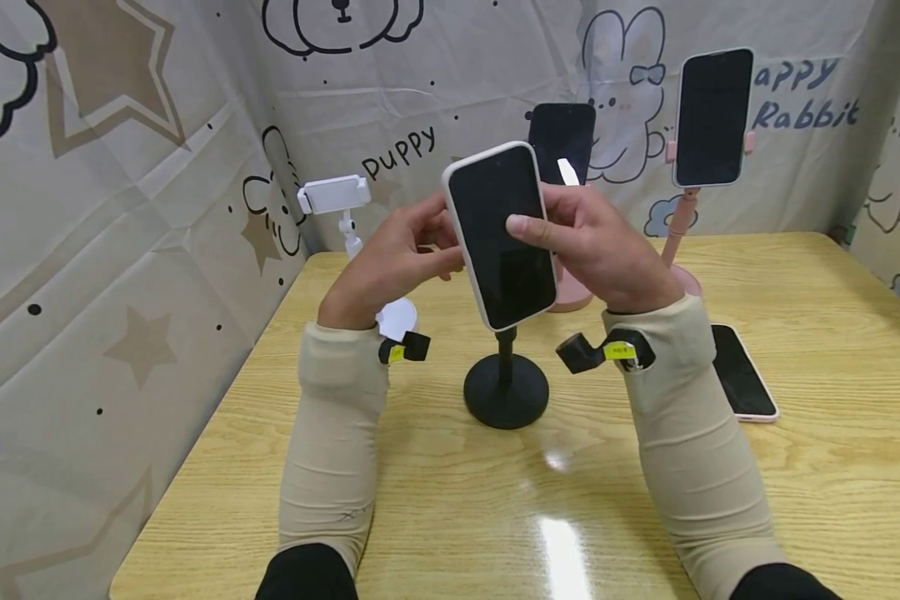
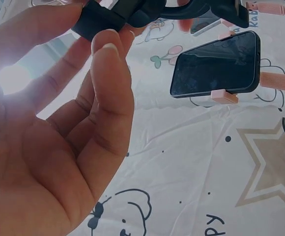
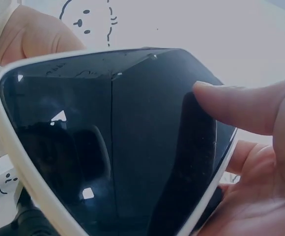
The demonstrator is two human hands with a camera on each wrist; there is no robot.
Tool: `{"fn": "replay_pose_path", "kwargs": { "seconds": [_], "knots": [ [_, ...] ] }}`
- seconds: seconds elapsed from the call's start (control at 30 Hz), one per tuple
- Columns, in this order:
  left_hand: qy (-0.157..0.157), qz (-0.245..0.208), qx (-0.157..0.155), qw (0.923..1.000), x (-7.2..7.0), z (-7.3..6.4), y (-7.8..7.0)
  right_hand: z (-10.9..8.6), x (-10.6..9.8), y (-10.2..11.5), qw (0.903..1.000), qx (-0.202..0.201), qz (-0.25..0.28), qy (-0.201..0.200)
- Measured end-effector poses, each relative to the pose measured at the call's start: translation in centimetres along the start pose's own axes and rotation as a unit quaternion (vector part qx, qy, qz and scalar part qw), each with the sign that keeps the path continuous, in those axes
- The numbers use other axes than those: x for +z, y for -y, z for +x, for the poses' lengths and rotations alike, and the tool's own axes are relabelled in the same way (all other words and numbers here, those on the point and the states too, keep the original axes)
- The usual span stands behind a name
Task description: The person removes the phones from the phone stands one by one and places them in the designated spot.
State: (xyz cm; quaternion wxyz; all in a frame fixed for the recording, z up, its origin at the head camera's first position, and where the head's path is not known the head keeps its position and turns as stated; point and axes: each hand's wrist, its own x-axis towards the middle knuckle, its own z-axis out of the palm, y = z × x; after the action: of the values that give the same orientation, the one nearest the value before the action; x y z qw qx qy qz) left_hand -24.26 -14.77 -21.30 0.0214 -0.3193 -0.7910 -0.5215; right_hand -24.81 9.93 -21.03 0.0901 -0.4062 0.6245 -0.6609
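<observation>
A white-edged phone (image 1: 489,260) at the top of a black stand (image 1: 506,396).
The right hand (image 1: 607,242) holds the phone; the left hand (image 1: 397,250) pinches the stand's top. The right hand partly hides a dark phone (image 1: 561,132) behind. A white stand (image 1: 335,195), a pink stand (image 1: 679,227) and a flat phone (image 1: 746,379) share the surface (image 1: 435,500).

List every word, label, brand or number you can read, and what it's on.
"PUPPY": on the wall cloth.
"appy": same cloth, beside the pink-clamped phone, which may hide its start.
"Rabbit": same cloth, below "appy".
Yellow tags on the wrist cameras: too small to read.
Mark on the left sleeve: illegible.
Held phone: no readable text.
</observation>
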Motion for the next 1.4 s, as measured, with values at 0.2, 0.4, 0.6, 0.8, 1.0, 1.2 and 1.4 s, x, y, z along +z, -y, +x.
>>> {"fn": "replay_pose_path", "kwargs": {
  "seconds": [0.2, 0.4, 0.6, 0.8, 1.0, 1.2, 1.4],
  "knots": [
    [0.001, 0.026, -0.028, 0.9993, 0.1, 0.1, -0.1, -0.1, 0.5, 0.6, 0.9991, -0.001, 0.023, -0.036],
    [0.009, 0.040, -0.061, 0.9973, 0.0, 0.0, -0.1, -0.5, 0.6, 1.4, 0.9949, 0.017, 0.069, -0.071],
    [0.017, 0.037, -0.062, 0.9973, -0.2, -0.1, -0.1, -1.3, 0.2, 2.3, 0.9938, 0.041, 0.034, -0.098],
    [0.018, 0.038, -0.068, 0.9968, -0.2, -0.3, -0.2, -2.0, -0.2, 3.1, 0.9914, 0.050, -0.004, -0.121],
    [0.017, 0.028, -0.073, 0.9968, -0.1, -0.3, -0.1, -2.7, -0.8, 3.6, 0.9876, 0.040, -0.009, -0.152],
    [0.020, 0.024, -0.069, 0.9971, 0.2, 0.0, 0.1, -4.0, -2.7, 3.8, 0.9845, 0.033, 0.014, -0.172],
    [0.024, 0.023, -0.072, 0.9969, 0.3, 0.1, 0.1, -5.4, -5.5, 3.0, 0.9780, 0.074, 0.015, -0.194]
  ]
}}
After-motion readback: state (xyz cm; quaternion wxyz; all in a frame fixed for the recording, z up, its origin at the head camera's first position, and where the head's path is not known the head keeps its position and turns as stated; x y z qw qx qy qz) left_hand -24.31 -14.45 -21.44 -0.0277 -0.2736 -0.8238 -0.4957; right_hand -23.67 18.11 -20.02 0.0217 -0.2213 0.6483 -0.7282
